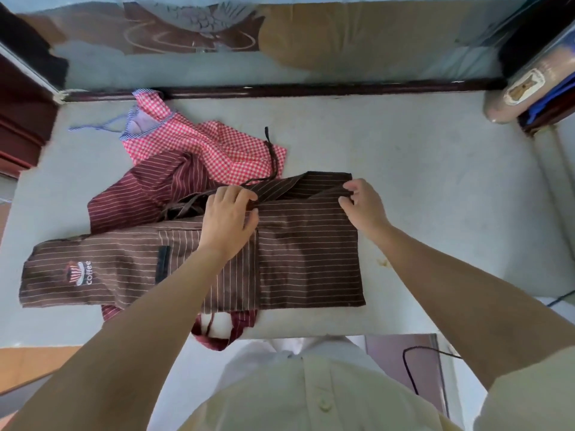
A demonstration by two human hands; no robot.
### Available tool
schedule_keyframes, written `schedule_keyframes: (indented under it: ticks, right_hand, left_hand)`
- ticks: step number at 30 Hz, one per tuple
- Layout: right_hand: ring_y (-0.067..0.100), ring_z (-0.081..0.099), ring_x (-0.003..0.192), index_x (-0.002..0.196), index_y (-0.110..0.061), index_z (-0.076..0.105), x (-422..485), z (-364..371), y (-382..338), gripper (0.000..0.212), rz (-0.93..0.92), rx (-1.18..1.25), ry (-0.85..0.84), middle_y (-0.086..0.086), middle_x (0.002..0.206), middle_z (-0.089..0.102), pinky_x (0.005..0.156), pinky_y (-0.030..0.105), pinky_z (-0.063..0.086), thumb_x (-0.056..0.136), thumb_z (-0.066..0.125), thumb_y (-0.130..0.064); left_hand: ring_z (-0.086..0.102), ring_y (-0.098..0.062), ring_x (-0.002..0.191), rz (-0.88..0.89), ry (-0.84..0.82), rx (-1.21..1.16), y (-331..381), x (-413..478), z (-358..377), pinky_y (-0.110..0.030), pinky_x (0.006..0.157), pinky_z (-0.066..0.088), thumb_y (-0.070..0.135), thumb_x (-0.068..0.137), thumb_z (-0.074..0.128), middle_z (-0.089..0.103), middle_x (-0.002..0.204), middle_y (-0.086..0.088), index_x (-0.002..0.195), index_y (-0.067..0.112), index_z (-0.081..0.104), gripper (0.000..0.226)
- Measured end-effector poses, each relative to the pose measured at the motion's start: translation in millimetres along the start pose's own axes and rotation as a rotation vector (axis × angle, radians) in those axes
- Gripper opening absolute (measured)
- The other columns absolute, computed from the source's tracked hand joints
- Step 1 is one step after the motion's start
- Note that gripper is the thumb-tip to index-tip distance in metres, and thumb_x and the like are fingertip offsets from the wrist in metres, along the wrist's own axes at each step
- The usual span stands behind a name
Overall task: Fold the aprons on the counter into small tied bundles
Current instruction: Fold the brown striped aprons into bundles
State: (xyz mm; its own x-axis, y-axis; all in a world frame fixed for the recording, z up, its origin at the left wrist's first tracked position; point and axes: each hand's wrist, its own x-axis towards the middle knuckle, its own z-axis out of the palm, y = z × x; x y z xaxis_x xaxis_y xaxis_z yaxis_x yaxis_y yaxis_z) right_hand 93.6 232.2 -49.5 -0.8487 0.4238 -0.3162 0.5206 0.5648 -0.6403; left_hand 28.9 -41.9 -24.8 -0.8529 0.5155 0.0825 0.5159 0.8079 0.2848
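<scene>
A brown striped apron (305, 262) with a "coffee" logo lies spread across the front of the grey counter (435, 188), its right part folded over. My left hand (228, 219) presses on its middle and pinches a fold near the top edge. My right hand (362, 203) pinches the folded upper right corner of the same apron. A dark tie string (273, 157) runs up from the fold. Under it lies a maroon striped apron (146, 194), and behind that a red checked apron (217, 144) with blue striped trim.
A dark wooden ledge (311, 88) bounds the counter at the back. A rolled bundle (513, 98) sits at the back right corner. A black cable (410, 368) hangs below the counter's front edge at the right. Part of the maroon apron droops over the front edge.
</scene>
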Motion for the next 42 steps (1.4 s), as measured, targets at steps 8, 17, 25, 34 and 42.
schedule_keyframes:
  ticks: [8, 17, 25, 34, 42]
  right_hand:
    - [0.013, 0.06, 0.065, 0.102, -0.014, 0.07, 29.3, 20.5, -56.6, 0.044, -0.329, -0.206, -0.475, -0.003, 0.072, 0.063, 0.066, 0.03, 0.047, 0.104, 0.034, -0.04]
    - [0.022, 0.062, 0.098, 0.114, -0.009, 0.064, 40.1, 45.3, -95.2, 0.041, -0.188, -0.361, -0.736, 0.006, 0.109, 0.066, 0.087, 0.035, 0.05, 0.1, 0.046, -0.042]
    - [0.024, 0.059, 0.105, 0.125, -0.004, 0.057, 35.6, 90.8, -130.5, 0.052, 0.419, 0.127, -0.633, 0.009, 0.116, 0.064, 0.084, 0.033, 0.044, 0.088, 0.068, -0.039]
    - [0.018, 0.066, 0.092, 0.079, -0.015, 0.055, 43.9, 83.2, -192.4, 0.029, 0.473, 0.758, -0.552, 0.009, 0.112, 0.069, 0.1, 0.037, 0.043, 0.099, 0.04, -0.029]
    - [0.022, 0.068, 0.098, 0.116, -0.011, 0.064, 28.8, 115.3, -209.6, 0.029, 0.373, 0.223, -0.866, 0.01, 0.107, 0.071, 0.092, 0.037, 0.052, 0.095, 0.06, -0.031]
  left_hand:
    - [0.046, -0.016, 0.049, -0.254, -0.288, -0.073, -8.1, 18.6, -12.6, -0.031, 0.052, 0.032, 0.032, 0.103, 0.037, 0.048, 0.051, 0.002, 0.063, 0.012, 0.051, 0.047]
    - [0.059, -0.018, 0.063, -0.357, -0.43, -0.034, -31.6, 27.1, -34.6, -0.032, 0.063, 0.049, 0.032, 0.097, 0.051, 0.063, 0.065, 0.001, 0.072, 0.017, 0.065, 0.033]
    - [0.045, -0.024, 0.118, -0.286, -0.375, 0.195, -67.4, 21.2, -48.2, -0.041, 0.096, 0.042, 0.024, 0.079, 0.071, 0.055, 0.123, -0.004, 0.12, 0.025, 0.059, 0.042]
    - [0.055, -0.027, 0.11, -0.629, -0.632, -0.22, -134.3, 20.3, -51.6, -0.048, 0.101, 0.044, 0.027, 0.076, 0.072, 0.059, 0.122, -0.004, 0.128, 0.021, 0.046, 0.059]
    - [0.062, -0.018, 0.089, -0.469, -0.489, -0.415, -163.0, 11.3, -53.2, -0.035, 0.086, 0.051, 0.018, 0.083, 0.068, 0.065, 0.094, 0.003, 0.094, 0.023, 0.061, 0.014]
